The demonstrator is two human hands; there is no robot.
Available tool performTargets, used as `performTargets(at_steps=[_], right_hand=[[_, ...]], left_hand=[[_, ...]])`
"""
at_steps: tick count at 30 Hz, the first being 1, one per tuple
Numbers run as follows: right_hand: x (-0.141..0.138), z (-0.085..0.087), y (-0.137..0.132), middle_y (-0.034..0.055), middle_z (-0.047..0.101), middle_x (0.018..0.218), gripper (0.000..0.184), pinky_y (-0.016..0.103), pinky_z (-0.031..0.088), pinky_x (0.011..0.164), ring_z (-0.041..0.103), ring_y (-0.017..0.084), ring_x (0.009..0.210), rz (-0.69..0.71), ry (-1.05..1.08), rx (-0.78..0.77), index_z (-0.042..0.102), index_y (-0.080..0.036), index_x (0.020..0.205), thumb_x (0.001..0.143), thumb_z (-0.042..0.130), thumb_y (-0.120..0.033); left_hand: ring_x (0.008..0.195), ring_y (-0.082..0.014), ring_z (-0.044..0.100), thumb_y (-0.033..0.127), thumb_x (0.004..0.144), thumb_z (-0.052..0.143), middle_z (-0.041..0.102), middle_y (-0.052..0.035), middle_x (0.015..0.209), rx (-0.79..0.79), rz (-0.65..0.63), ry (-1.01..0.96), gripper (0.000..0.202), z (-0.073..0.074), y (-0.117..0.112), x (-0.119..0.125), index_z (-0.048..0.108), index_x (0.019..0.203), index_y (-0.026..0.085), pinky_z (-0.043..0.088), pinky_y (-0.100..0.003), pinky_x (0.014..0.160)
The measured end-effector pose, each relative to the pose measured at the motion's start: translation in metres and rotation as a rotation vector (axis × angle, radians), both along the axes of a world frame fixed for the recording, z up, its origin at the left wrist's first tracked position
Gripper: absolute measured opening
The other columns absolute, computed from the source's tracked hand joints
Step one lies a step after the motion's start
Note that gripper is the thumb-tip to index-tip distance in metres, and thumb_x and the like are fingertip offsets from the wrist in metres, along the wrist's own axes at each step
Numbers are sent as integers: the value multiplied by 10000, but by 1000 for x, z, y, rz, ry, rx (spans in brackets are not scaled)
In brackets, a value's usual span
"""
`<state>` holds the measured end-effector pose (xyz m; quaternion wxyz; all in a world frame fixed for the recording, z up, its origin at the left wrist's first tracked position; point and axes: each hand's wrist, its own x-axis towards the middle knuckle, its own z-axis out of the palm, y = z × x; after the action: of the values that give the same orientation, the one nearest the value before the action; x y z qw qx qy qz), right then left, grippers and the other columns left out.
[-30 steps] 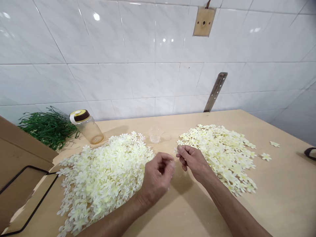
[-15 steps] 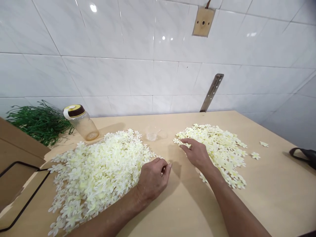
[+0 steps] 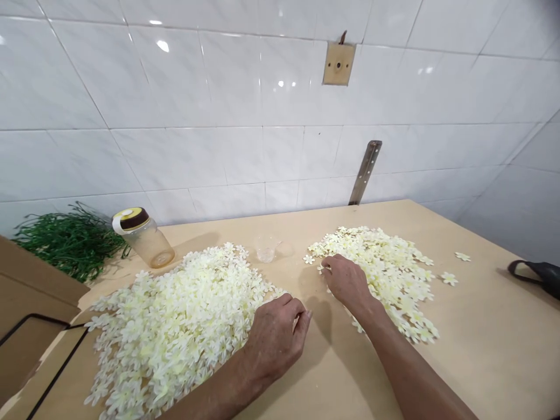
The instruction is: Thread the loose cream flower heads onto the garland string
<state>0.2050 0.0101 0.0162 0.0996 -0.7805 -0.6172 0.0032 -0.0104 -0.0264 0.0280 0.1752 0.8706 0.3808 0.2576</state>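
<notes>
Two heaps of pale cream fabric flowers lie on a tan table. The larger left heap spreads from the middle to the near left. The right heap lies beyond my right arm. My left hand rests at the right edge of the left heap, fingers curled and pinched on a flower petal. My right hand lies palm down on the left edge of the right heap, fingertips bent onto a flower there. Whether it holds that flower I cannot make out.
A small clear cup stands between the heaps at the back. A plastic jar with a brown and yellow lid stands left of it, beside green plastic foliage. A cardboard box is at the left; a black strap at the right edge.
My hands have parted from each other. The right hand went back and down onto the right heap. The left hand sank to the table at the edge of the left heap.
</notes>
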Motion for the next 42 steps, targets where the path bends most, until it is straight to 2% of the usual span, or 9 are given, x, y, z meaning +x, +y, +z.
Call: performTargets(at_steps=[4,8,14,21,29,33,37,39,42], right_hand=[[0,1,2,82,619,968,180,280,343,645,619,215,831,4,-17,-22,659,-211,922,893,487,-251],[1,-2,3,108,615,964,141,285,322,606,619,236,818,9,-15,-4,619,-175,845,878,499,-240],[8,-10,2,76,654,946,145,278,360,653,623,214,836,12,40,89,552,-174,1001,858,527,-191],[24,-16,3,73,706,885,195,308,422,745,649,230,833,-19,226,346,616,-174,1027,911,508,-287],[22,-7,-3,149,622,1200,343,365,494,785,652,236,850,-16,270,487,612,-150,1203,891,514,-254],[11,2,-8,109,681,1105,355,317,539,661,650,173,679,132,627,430,645,-188,1160,890,541,-394],[-5,12,-16,5,644,673,418,245,491,467,584,123,448,235,988,271,655,-186,1171,899,514,-471],[-13,13,-18,-17,621,639,412,232,493,460,570,111,438,258,1089,255,661,-183,1154,872,558,-466],[-21,14,-13,0,659,709,379,228,505,456,561,106,464,289,1185,235,666,-176,1094,848,595,-455]], left_hand=[[748,-180,618,267,918,456,653,-41,873,-11,-27,167,195,16,14,7,643,912,212,444,-289,683],[846,-225,639,241,942,395,616,-97,1029,30,38,289,260,22,52,38,603,1087,185,468,-337,749],[922,-277,632,191,872,487,554,-147,1113,-47,51,393,196,6,104,94,603,1023,143,475,-361,767],[962,-279,607,120,840,470,583,-143,1045,-93,43,305,211,-13,111,97,611,993,150,461,-373,815],[924,-240,616,87,718,620,641,-85,940,-232,10,48,235,-14,114,97,612,934,177,475,-343,809],[666,-155,640,149,794,595,644,-41,766,-412,-7,-114,166,-4,113,90,591,959,156,506,-268,621],[577,-116,616,160,791,625,630,-29,696,-709,-47,-421,180,8,103,70,583,963,126,513,-250,585],[553,-112,592,225,725,729,636,-37,676,-949,-52,-694,253,11,96,58,594,908,115,503,-256,573],[540,-105,570,267,651,801,630,-34,639,-1092,-18,-876,337,15,87,46,611,877,105,466,-232,534]])
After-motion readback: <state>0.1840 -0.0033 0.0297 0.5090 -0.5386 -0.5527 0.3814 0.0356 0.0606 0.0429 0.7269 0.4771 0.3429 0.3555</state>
